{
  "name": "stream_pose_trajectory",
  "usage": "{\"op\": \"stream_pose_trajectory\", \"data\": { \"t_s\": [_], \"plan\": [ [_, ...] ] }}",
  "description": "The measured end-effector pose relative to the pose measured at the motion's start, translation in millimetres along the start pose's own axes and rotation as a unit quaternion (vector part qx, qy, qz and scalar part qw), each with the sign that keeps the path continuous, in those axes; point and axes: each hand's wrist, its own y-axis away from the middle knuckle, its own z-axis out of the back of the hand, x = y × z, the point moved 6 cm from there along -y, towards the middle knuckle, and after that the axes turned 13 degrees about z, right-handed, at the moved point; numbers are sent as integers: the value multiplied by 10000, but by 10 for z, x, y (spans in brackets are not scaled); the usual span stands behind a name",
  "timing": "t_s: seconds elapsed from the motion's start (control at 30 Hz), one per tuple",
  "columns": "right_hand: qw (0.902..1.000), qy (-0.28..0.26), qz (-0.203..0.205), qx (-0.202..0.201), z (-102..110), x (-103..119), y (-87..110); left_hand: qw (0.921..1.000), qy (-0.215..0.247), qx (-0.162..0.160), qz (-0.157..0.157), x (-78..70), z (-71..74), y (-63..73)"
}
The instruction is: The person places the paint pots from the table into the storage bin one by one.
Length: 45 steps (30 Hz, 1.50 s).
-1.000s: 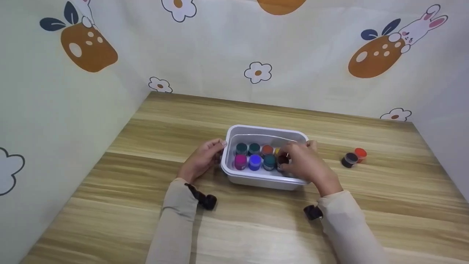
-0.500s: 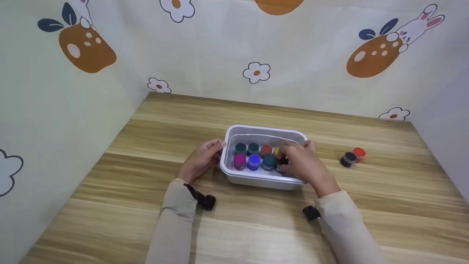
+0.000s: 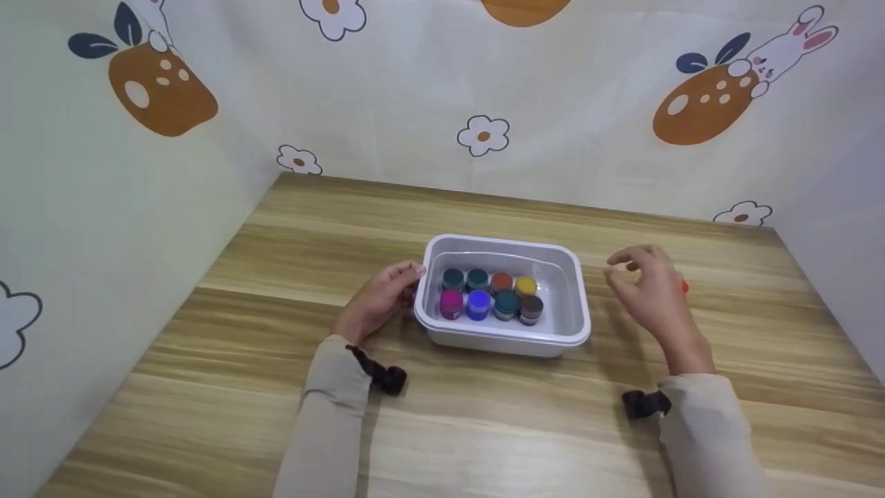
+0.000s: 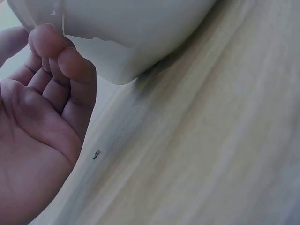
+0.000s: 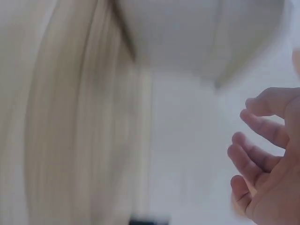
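Note:
A white plastic tub (image 3: 508,342) stands on the table, with small paint pots in two rows on its floor. Dark green, orange (image 3: 501,282) and yellow (image 3: 526,286) pots form the back row. Magenta (image 3: 451,303), violet-blue (image 3: 478,304), teal (image 3: 507,303) and dark brown (image 3: 531,308) pots make up the front row. My left hand (image 3: 379,299) holds the tub's left rim between thumb and curled fingers. My right hand (image 3: 653,297) is in the air right of the tub, fingers loosely bent and nothing between them. It mostly hides a red pot (image 3: 685,286); the black pot is hidden.
The wood-grain table (image 3: 498,429) meets a patterned cloth wall (image 3: 387,111) at the back, with more walls at left and right. Black wrist cameras (image 3: 388,380) sit at both sleeves.
My right hand has let go of the dark brown pot, leaving it in the front row, and has moved right out of the tub. The left hand stays on the rim.

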Motion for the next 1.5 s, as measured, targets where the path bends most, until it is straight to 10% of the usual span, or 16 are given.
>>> {"op": "stream_pose_trajectory", "data": {
  "t_s": [0.33, 0.63, 1.1, 1.5],
  "plan": [
    [9865, 132, -1345, 926, 222, -764, 284, 9999, 74, 106, -114, -8, 30, 26],
    [9792, -91, -990, 1769, 164, -954, 342, 9999, 35, 66, -100, 9, 13, 36],
    [9892, 89, -529, 1367, 327, -739, 296, 9996, 73, 220, -175, -10, -25, 13],
    [9922, -313, 192, 1194, 354, 103, 7, 9991, 130, 244, -329, -34, -24, 17]
  ]
}}
